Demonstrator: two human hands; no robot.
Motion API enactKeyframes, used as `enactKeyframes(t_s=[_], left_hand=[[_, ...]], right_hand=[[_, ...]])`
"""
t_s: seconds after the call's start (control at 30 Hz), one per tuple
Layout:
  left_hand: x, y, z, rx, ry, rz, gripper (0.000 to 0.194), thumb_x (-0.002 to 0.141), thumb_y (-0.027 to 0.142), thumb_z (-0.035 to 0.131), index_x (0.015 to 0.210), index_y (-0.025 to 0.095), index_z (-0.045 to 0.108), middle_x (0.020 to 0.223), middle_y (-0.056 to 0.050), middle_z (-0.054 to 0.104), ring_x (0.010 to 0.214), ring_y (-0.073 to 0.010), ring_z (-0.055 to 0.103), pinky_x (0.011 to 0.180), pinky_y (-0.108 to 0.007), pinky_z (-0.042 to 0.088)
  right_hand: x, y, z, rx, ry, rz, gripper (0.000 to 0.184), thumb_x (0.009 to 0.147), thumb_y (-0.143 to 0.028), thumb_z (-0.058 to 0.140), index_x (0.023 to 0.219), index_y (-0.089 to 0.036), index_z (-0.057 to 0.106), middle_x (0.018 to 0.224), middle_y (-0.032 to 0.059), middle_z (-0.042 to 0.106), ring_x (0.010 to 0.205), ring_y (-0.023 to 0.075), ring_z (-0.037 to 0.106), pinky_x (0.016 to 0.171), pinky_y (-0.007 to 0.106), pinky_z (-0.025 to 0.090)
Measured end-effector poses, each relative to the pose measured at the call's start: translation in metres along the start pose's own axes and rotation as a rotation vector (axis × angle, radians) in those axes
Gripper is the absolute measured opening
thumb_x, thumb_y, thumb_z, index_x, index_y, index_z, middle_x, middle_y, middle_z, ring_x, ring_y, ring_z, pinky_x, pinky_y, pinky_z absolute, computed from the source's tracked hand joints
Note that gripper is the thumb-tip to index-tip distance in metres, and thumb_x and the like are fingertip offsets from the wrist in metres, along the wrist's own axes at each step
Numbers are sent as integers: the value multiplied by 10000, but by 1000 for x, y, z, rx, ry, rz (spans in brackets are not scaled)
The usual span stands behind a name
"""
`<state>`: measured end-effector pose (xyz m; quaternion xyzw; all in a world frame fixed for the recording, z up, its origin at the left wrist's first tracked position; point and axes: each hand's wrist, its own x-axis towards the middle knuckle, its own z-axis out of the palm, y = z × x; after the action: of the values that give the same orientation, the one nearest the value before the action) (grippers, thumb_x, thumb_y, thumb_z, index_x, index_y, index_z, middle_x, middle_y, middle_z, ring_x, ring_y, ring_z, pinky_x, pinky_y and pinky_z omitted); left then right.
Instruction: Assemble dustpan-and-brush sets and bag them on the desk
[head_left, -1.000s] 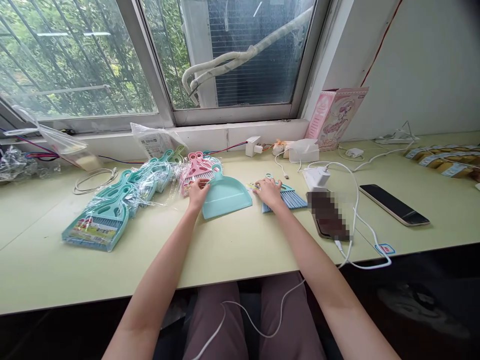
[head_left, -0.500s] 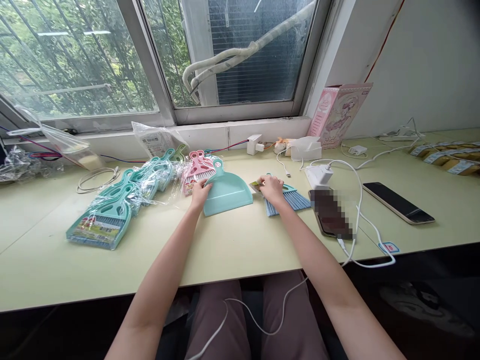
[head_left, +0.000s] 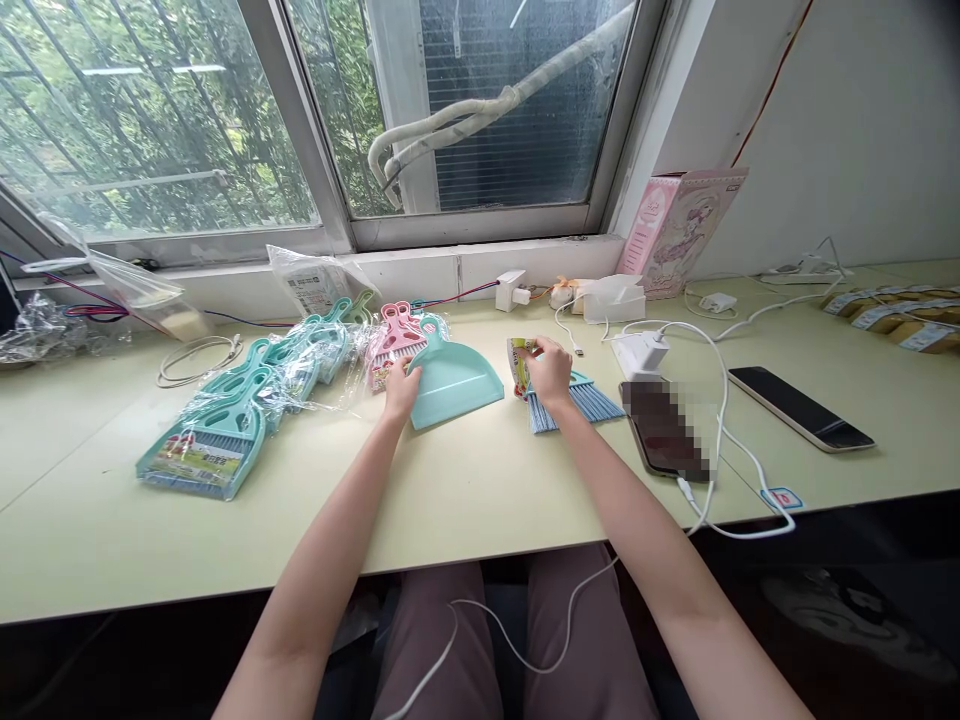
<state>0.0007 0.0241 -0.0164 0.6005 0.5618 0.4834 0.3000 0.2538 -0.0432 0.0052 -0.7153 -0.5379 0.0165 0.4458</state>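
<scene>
My left hand (head_left: pixel 403 388) is closed on the left edge of a teal dustpan (head_left: pixel 459 385), whose wide mouth faces me and whose handle points to the window. A printed card (head_left: pixel 518 368) stands up from the table in the grip of my right hand (head_left: pixel 550 372). Behind and beneath that hand lies a small brush (head_left: pixel 592 402) with blue bristles and a teal top, partly covered by the hand. Left of the dustpan are a pink brush set (head_left: pixel 394 340) and several teal dustpan-and-brush sets (head_left: pixel 225 420) in clear wrap.
A blurred phone (head_left: pixel 664 430) on a white cable lies right of the brush, with another phone (head_left: pixel 801 408) farther right. A charger (head_left: pixel 641 350), a pink box (head_left: pixel 679 235) and tissues (head_left: pixel 613 298) stand towards the window. Crumpled plastic (head_left: pixel 45 330) lies far left.
My right hand has raised the printed card from a low slant to nearly upright, so its printed face shows more. The dustpan, in my left hand, has barely turned.
</scene>
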Motion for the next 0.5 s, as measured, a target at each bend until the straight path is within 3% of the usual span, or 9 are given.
enactKeyframes(t_s=[0.13,0.3,0.5], left_hand=[[-6,3,0,218,38,94,205,780,163,524,954,183,629,955,-97,678,975,-287,608,887,-380,435],[-15,8,-2,324,41,137,294,805,135,519,1079,194,611,1047,-119,687,1037,-302,615,905,-394,433],[-17,13,-5,350,105,134,269,837,179,497,1070,204,631,1138,-105,676,962,-272,640,890,-390,437]], right_hand=[[5,0,-8,91,67,56,228,932,-338,502,962,-172,656,945,97,696,859,221,612,791,298,413],[15,13,-15,255,149,197,343,919,-316,505,1215,-150,555,1061,115,684,852,202,649,775,281,461],[27,47,-13,314,61,452,476,878,-226,512,1348,-186,444,1119,104,669,785,185,684,698,272,508]])
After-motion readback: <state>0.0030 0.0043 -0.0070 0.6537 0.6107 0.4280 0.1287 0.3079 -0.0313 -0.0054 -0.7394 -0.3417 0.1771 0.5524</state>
